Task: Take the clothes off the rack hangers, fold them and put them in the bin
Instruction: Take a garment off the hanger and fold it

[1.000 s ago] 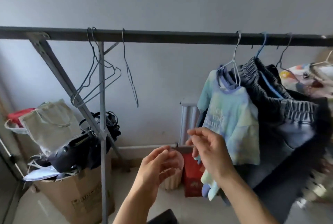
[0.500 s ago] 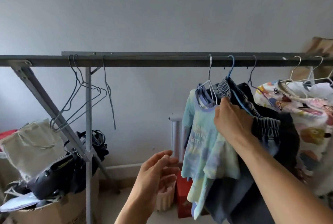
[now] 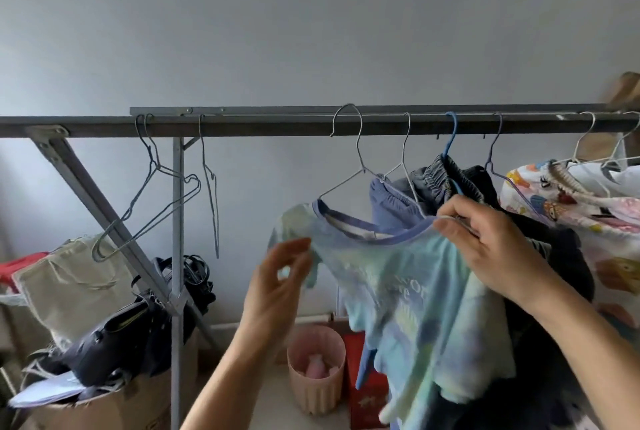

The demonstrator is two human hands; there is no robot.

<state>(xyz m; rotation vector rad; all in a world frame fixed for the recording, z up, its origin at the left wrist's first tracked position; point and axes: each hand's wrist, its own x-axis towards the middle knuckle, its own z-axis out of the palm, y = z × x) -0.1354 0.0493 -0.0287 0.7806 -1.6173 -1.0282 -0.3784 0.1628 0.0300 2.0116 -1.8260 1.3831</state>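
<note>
Left to right: grey metal rack rail (image 3: 277, 126) with bare wire hangers (image 3: 149, 194). The left hand (image 3: 277, 287) is at the sleeve of the pale blue-green tie-dye T-shirt (image 3: 408, 287); its grip is blurred and cannot be told. The shirt hangs on a silver wire hanger (image 3: 360, 166) hooked over the rail, and the right hand (image 3: 491, 246) pinches its collar. Risk: a hard pull may snag the neckline and unhook the hanger.

Empty hangers (image 3: 156, 187) are hung at the left of the rack bar (image 3: 277, 124). A T-shirt (image 3: 408, 277) is suspended right of centre, with further garments (image 3: 460, 183) just to its right. A box (image 3: 114, 409) holding bags (image 3: 114, 336) is placed below the empty hangers, and a basket (image 3: 315, 395) is set on the floor (image 3: 273, 412) below the T-shirt.
</note>
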